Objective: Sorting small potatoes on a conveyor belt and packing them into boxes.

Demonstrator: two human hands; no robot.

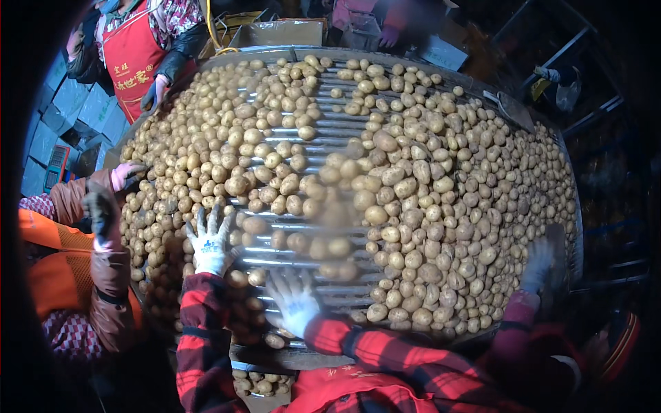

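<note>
Many potatoes [413, 201] cover a metal roller table [330, 284], with bare rollers showing through the middle. My left hand [210, 245], in a white glove, lies flat with spread fingers at the right edge of the left-hand potatoes and touches some of them. Over the bare rollers near the front edge is my right hand [292, 299], also gloved in white, fingers apart and somewhat blurred. Neither hand grips a potato. A single potato [274, 340] rests just below my right hand.
Co-workers' gloved hands are at the left [126, 174], upper left [155, 95] and right [537, 263]. A dustpan-like scoop [514, 111] lies at the far right rim. Below the front edge stands a box of potatoes [262, 384]. Wrapped cartons [72, 98] are stacked at the left.
</note>
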